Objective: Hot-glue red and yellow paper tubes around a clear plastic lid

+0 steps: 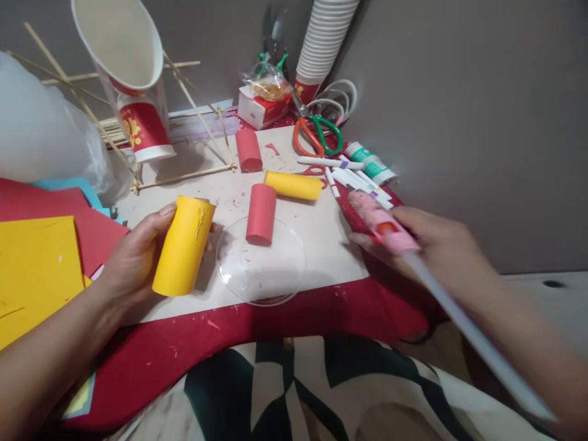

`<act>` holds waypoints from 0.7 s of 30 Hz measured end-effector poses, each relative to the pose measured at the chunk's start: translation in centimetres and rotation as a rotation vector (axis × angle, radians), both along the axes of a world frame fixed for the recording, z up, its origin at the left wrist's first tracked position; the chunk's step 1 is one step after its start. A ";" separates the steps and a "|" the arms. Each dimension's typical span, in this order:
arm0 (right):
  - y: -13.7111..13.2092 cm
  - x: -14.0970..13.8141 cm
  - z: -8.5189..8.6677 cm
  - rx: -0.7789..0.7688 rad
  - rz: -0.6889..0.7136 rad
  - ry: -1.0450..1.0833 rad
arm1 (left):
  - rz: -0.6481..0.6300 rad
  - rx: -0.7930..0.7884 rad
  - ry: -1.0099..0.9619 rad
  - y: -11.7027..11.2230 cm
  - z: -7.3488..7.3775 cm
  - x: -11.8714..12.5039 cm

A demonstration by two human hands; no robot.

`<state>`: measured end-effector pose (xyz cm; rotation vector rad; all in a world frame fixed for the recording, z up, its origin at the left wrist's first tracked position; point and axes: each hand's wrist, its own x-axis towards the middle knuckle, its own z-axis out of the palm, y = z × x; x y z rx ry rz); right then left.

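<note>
My left hand (138, 251) is wrapped round a yellow paper tube (184, 251), held tilted above the table, with a streak of glue near its upper rim. On the right, my right hand (441, 245) grips a pink hot glue gun (390, 226); a long whitish glue stick (478, 337) sticks out of its back, blurred. Between the hands a red paper tube (261, 214) stands by a clear round plastic disc (239, 275). Behind it lie a second yellow tube (294, 185) and another red tube (248, 150).
A stick frame (184, 176) with paper cups (146, 125) stands back left, beside coloured paper sheets (37, 263) and a plastic bag (41, 122). Scissors (328, 135), markers (362, 184), a glue bottle (372, 162) and stacked cups (326, 43) crowd the back right by the wall.
</note>
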<state>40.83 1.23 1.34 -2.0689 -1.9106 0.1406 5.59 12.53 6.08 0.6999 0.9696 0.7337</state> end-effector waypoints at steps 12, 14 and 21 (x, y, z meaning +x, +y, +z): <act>0.6 1.8 0.6 -0.210 0.057 -0.220 | -0.062 0.322 0.123 0.1 0.9 -1.1; 0.2 0.8 1.4 -0.083 0.173 -0.175 | -0.055 0.416 0.211 -0.1 1.6 -1.3; 2.6 -6.2 2.4 -0.105 0.758 0.129 | -0.104 0.755 0.533 -0.8 3.5 -1.6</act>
